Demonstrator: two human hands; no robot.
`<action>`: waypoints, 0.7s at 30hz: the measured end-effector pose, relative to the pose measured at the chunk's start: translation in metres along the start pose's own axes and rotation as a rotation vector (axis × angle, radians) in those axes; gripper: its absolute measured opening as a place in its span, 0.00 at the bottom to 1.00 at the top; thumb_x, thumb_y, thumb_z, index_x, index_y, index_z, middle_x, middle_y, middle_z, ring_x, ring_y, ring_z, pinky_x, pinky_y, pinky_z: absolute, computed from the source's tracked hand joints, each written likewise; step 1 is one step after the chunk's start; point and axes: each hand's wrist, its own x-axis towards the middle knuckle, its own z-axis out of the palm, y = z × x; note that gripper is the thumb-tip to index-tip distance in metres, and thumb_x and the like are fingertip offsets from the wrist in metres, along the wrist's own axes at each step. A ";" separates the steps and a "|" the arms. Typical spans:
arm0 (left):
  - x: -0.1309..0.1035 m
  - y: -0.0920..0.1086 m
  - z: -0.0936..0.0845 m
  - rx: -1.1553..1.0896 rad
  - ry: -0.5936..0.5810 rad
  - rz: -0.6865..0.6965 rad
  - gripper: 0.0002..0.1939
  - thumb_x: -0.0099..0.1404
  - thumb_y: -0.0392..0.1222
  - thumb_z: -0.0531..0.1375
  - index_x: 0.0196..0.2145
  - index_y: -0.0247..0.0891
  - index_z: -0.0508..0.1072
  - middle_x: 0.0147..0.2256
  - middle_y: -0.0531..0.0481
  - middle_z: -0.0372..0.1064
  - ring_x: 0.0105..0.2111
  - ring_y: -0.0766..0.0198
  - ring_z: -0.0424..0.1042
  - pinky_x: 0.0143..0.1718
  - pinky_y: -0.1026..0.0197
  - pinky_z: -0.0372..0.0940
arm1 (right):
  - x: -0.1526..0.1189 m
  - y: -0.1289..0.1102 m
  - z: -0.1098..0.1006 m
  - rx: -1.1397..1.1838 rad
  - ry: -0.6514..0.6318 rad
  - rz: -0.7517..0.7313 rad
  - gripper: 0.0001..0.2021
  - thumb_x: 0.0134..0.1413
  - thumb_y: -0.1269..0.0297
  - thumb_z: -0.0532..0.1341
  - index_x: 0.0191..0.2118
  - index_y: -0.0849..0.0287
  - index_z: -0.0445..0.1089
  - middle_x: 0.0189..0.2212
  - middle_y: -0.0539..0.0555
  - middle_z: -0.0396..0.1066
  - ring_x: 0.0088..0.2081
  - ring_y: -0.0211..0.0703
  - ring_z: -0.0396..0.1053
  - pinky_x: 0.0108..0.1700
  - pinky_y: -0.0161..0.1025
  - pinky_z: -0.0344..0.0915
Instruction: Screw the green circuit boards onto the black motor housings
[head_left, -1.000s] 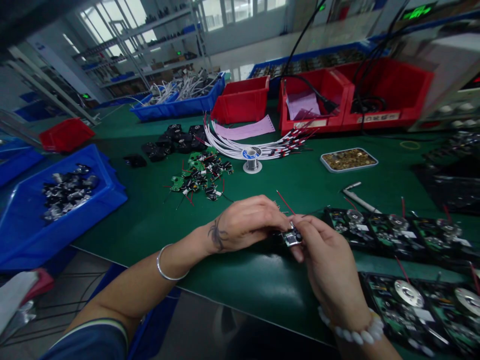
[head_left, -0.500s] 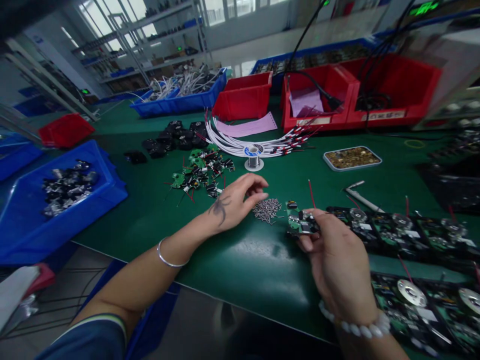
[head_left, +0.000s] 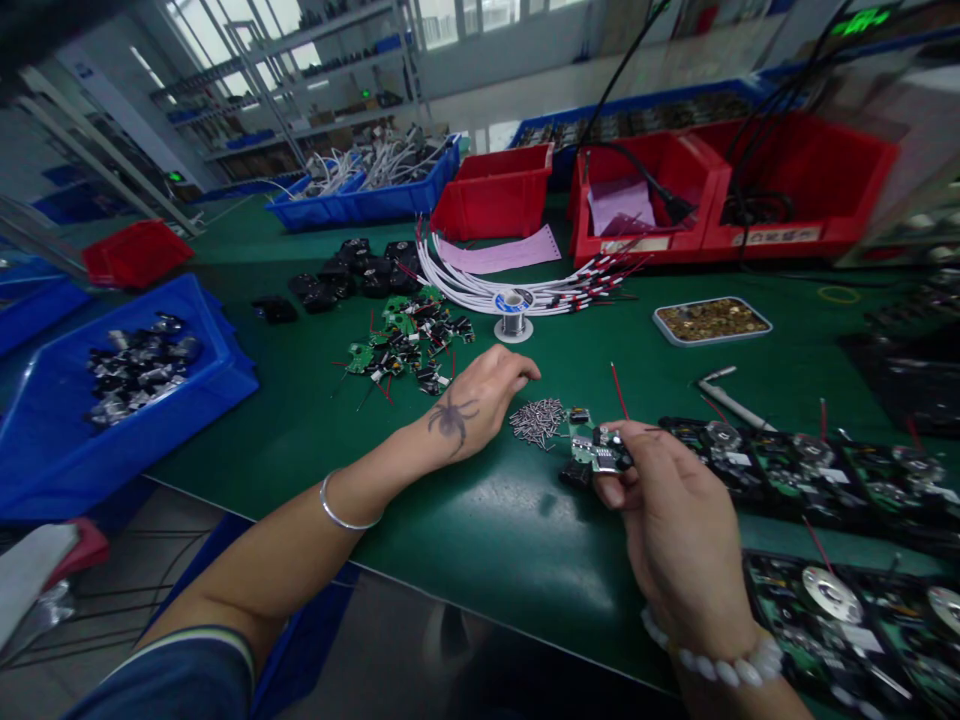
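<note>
My right hand holds a small green circuit board with a red wire sticking up from it, just above the green table. A heap of small metal pins lies directly left of the board. My left hand, with a spider tattoo on its back, rests palm down beside that heap, fingers slightly curled toward the pins. I cannot tell whether its fingertips pinch a pin.
A pile of loose green boards, black parts, a solder spool and a white wire bundle lie farther back. Blue bin at left, red bins at back, a tray of brass bits, assembled boards at right.
My left hand has left the board and moved left to the pin heap, settling flat beside it. My right hand kept hold of the board, shifting it slightly.
</note>
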 end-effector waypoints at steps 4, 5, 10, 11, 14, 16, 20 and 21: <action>-0.006 0.025 -0.008 -0.199 0.114 0.107 0.06 0.71 0.35 0.48 0.43 0.35 0.64 0.39 0.46 0.64 0.40 0.64 0.66 0.44 0.61 0.64 | 0.000 0.001 -0.002 -0.034 0.001 0.010 0.11 0.55 0.58 0.62 0.32 0.62 0.72 0.17 0.46 0.61 0.20 0.30 0.55 0.23 0.30 0.51; -0.008 0.030 -0.009 -0.228 0.113 0.128 0.05 0.71 0.35 0.49 0.42 0.35 0.64 0.38 0.46 0.64 0.40 0.64 0.66 0.43 0.61 0.65 | 0.000 0.001 -0.002 -0.045 0.001 0.014 0.11 0.55 0.58 0.62 0.31 0.62 0.72 0.17 0.46 0.61 0.20 0.30 0.55 0.23 0.30 0.51; -0.011 0.042 -0.009 -0.261 0.096 0.218 0.06 0.70 0.34 0.51 0.44 0.35 0.63 0.40 0.45 0.66 0.41 0.64 0.67 0.44 0.61 0.65 | 0.000 0.002 -0.002 -0.060 -0.027 0.036 0.11 0.54 0.57 0.62 0.32 0.61 0.71 0.18 0.45 0.61 0.20 0.29 0.54 0.23 0.30 0.50; -0.011 0.043 -0.010 -0.249 0.091 0.228 0.07 0.70 0.33 0.51 0.45 0.34 0.64 0.40 0.45 0.66 0.42 0.64 0.67 0.45 0.61 0.65 | 0.000 0.002 -0.001 -0.063 -0.029 0.038 0.11 0.54 0.57 0.62 0.32 0.61 0.71 0.18 0.45 0.61 0.20 0.29 0.54 0.23 0.30 0.50; -0.011 0.042 -0.010 -0.236 0.108 0.244 0.07 0.69 0.32 0.52 0.44 0.34 0.65 0.40 0.45 0.67 0.42 0.65 0.67 0.45 0.62 0.65 | -0.001 0.002 -0.001 -0.071 -0.025 0.038 0.11 0.54 0.56 0.62 0.32 0.61 0.71 0.17 0.45 0.60 0.20 0.30 0.54 0.23 0.30 0.50; -0.011 0.041 -0.009 -0.247 0.132 0.259 0.05 0.69 0.32 0.53 0.42 0.33 0.66 0.38 0.46 0.68 0.40 0.66 0.68 0.44 0.63 0.66 | 0.000 0.002 -0.001 -0.068 -0.023 0.034 0.11 0.53 0.56 0.63 0.31 0.61 0.71 0.18 0.45 0.61 0.19 0.29 0.54 0.23 0.29 0.50; -0.010 0.037 -0.005 -0.244 0.125 0.329 0.04 0.68 0.34 0.55 0.41 0.34 0.69 0.38 0.47 0.73 0.40 0.66 0.71 0.44 0.62 0.67 | 0.000 0.002 -0.001 -0.041 -0.025 0.022 0.12 0.53 0.57 0.63 0.30 0.61 0.71 0.19 0.46 0.62 0.19 0.29 0.55 0.22 0.29 0.51; -0.010 0.037 -0.004 -0.234 0.113 0.339 0.05 0.69 0.34 0.55 0.41 0.34 0.69 0.38 0.47 0.73 0.40 0.65 0.71 0.44 0.62 0.67 | 0.001 0.002 -0.001 -0.040 -0.025 0.020 0.11 0.53 0.57 0.63 0.30 0.62 0.71 0.18 0.46 0.61 0.19 0.29 0.55 0.22 0.29 0.51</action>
